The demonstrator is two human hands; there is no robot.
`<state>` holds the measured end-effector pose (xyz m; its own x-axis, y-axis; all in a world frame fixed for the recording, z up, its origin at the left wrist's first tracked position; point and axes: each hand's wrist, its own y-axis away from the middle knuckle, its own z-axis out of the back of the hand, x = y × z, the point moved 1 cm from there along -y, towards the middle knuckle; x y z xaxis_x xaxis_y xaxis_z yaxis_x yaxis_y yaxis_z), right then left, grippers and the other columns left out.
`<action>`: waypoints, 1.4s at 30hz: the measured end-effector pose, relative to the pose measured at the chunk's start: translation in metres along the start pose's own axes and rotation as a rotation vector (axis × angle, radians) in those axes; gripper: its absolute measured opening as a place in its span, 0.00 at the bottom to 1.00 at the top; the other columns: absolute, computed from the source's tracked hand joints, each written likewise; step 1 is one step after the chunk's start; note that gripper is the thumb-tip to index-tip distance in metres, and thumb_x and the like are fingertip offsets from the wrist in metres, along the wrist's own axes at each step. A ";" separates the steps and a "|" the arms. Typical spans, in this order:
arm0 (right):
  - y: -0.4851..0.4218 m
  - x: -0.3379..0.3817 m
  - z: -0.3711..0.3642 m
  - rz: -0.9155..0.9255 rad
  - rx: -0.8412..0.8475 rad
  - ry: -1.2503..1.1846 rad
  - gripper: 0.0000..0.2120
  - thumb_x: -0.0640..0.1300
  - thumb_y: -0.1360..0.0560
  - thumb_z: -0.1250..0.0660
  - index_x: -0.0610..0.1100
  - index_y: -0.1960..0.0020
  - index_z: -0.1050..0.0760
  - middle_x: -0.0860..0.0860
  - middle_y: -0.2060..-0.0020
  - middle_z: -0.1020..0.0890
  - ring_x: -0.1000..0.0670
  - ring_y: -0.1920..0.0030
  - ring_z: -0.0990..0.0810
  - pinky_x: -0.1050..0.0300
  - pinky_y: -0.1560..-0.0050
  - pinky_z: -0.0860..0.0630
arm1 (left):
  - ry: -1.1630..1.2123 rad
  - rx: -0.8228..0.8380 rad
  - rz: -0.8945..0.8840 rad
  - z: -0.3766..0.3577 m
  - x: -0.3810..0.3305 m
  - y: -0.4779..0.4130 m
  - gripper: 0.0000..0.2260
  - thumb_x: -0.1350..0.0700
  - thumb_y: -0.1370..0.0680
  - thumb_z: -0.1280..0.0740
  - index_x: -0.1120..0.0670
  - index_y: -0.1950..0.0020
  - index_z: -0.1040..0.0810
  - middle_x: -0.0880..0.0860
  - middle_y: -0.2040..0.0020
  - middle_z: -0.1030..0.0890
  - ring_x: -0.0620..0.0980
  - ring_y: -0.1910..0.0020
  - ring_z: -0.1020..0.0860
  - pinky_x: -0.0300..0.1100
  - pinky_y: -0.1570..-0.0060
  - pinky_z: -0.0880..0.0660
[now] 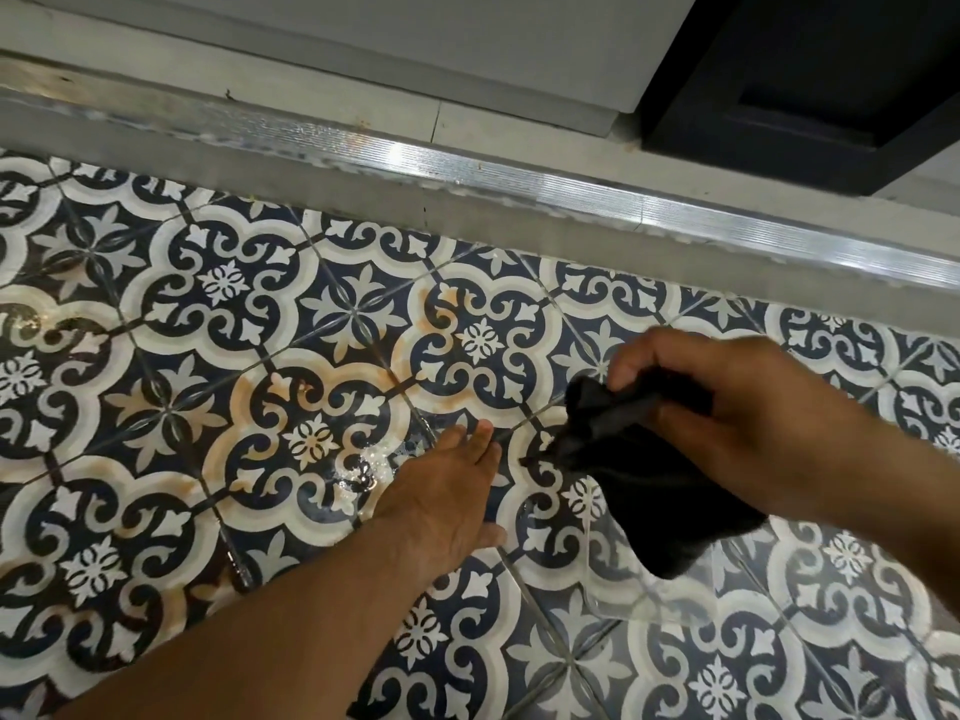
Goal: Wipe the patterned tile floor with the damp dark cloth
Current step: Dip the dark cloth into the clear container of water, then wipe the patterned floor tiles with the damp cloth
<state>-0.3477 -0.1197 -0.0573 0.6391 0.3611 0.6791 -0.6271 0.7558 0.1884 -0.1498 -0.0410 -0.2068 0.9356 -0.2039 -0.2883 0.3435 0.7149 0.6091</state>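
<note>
Two hands are down here. The left hand (447, 491) lies flat, fingers straight, on the patterned tile floor (171, 324). The right hand (727, 402) bunches the dark cloth (654, 491), which hangs below it, its tail seemingly just off the tiles. A wet glint (363, 472) sits just left of the left fingertips, with rusty stains (291, 387) beyond. I'd worry the propping palm slides on that wet, or the loosely bunched cloth only smears the stains.
</note>
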 end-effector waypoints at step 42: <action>-0.064 -0.067 -0.200 -0.564 -0.060 0.522 0.33 0.73 0.26 0.66 0.64 0.26 0.71 0.52 0.23 0.66 0.38 0.26 0.72 0.26 0.33 0.68 | -0.110 -0.026 0.248 0.064 0.143 -0.022 0.62 0.21 0.41 0.37 0.56 0.23 0.63 0.56 0.22 0.64 0.55 0.23 0.62 0.62 0.27 0.58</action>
<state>-0.2615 -0.0834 -0.2570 0.9915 0.1124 0.0662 -0.1288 0.9250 0.3574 -0.0182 -0.1284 -0.2145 0.9946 -0.0905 -0.0501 0.1017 0.7684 0.6318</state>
